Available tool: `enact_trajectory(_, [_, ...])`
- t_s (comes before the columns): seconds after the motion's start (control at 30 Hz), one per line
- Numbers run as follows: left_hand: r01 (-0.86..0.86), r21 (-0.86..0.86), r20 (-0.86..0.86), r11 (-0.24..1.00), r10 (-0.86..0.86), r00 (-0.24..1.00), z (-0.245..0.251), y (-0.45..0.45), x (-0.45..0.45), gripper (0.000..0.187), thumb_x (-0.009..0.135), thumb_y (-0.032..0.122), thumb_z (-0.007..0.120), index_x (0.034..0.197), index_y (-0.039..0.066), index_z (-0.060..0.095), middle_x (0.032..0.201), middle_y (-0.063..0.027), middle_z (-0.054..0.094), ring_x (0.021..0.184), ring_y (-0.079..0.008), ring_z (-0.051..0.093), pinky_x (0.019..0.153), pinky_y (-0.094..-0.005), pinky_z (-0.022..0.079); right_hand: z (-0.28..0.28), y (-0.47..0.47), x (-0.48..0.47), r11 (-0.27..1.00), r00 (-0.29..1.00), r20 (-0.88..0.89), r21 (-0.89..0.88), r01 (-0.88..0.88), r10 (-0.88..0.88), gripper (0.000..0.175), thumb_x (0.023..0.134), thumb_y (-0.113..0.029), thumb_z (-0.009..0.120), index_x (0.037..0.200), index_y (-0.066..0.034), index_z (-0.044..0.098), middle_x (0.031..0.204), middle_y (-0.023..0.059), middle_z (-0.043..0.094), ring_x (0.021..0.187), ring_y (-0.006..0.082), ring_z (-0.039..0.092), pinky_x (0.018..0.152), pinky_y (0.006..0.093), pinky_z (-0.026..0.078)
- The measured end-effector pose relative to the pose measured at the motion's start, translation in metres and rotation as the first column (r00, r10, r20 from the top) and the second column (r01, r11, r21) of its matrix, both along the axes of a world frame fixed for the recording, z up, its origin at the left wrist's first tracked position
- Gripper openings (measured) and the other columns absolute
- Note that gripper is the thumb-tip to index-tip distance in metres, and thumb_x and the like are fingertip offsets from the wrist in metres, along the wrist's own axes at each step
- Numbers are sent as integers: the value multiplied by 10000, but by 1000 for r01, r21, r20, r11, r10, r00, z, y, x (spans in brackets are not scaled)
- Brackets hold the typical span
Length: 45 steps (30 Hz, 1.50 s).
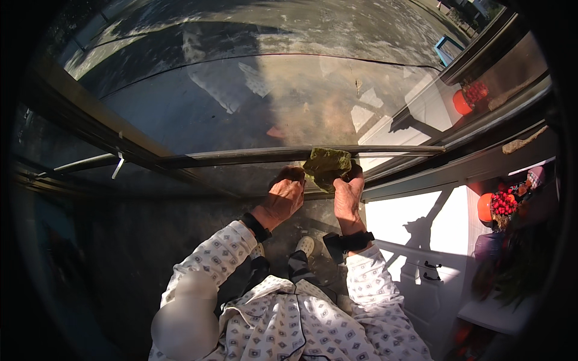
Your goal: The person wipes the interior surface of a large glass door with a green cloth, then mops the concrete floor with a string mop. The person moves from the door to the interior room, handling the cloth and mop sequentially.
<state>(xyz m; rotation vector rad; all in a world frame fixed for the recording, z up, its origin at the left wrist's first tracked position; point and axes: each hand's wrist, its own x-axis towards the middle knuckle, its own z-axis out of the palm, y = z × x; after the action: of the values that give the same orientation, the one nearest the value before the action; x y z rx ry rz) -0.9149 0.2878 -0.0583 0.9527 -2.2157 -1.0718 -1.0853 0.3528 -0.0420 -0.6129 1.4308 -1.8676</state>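
A folded olive-green cloth (328, 167) is held up between my two hands, in front of the dark horizontal rail (253, 155) of a glass door or window. My right hand (350, 194) grips the cloth's right side, with the thumb on its near face. At the left edge, my left hand (285, 193) has its fingers curled against the cloth, and the fingertips are partly hidden. The glass pane (289, 104) rises beyond the rail and carries faint reflections. Both wrists wear black bands below patterned white sleeves.
To the right stands a white cabinet (406, 243) with dark handles and a sharp shadow across it. An orange pot (485, 207) with red berries sits beside it. A white tie (118, 163) hangs from the frame at left. Concrete ground (216, 27) shows through the glass.
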Motion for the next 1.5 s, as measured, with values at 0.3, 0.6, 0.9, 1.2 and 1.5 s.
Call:
enact_trajectory(0.3, [-246, 795, -60, 555, 475, 878, 15, -3, 113, 255, 917, 169, 739, 1072, -17, 656, 820, -89, 700, 659, -146, 664, 573, -286, 534, -8, -40, 123, 846, 851, -9, 108, -522, 525, 347, 780, 124, 640, 1110, 32, 587, 1063, 54, 649, 970, 133, 609, 840, 272, 504])
enact_trajectory(0.6, [-294, 829, -313, 475, 831, 460, 16, -23, 176, 277, 989, 198, 620, 1192, 9, 631, 1083, -130, 716, 929, -239, 717, 846, -387, 603, -17, -53, 140, 845, 605, 642, -132, -518, 472, 73, 971, -48, 603, 1044, -46, 610, 1051, 54, 639, 1016, 176, 633, 951, 326, 533])
enact_trajectory(0.9, [-69, 851, -427, 520, 763, 485, 4, -25, 200, 414, 1007, 293, 571, 1263, -32, 584, 1202, -179, 680, 1086, -314, 682, 950, -442, 559, -30, -70, 189, 727, 312, 796, -218, -651, 518, 302, 1024, -137, 544, 1294, -3, 564, 1198, 119, 660, 1035, 223, 667, 831, 322, 557])
enact_trajectory(1.2, [98, 872, -488, 479, 862, 135, 10, -37, 226, 277, 978, 192, 554, 1182, 25, 640, 1197, -107, 702, 1098, -262, 667, 980, -420, 543, -18, -90, 215, 767, 57, 836, -471, -436, 546, 331, 1020, -79, 514, 1331, 32, 520, 1296, 179, 599, 1219, 324, 587, 1095, 467, 472])
enact_trajectory(1.5, [232, 884, -457, 406, 852, 253, 60, -19, 120, 188, 947, 104, 552, 1068, 18, 667, 1171, -115, 698, 1137, -284, 645, 1043, -454, 502, 20, -34, 93, 834, 833, -38, 59, -549, 552, 337, 949, -147, 625, 1216, 58, 615, 1186, 131, 686, 943, 273, 687, 943, 388, 537])
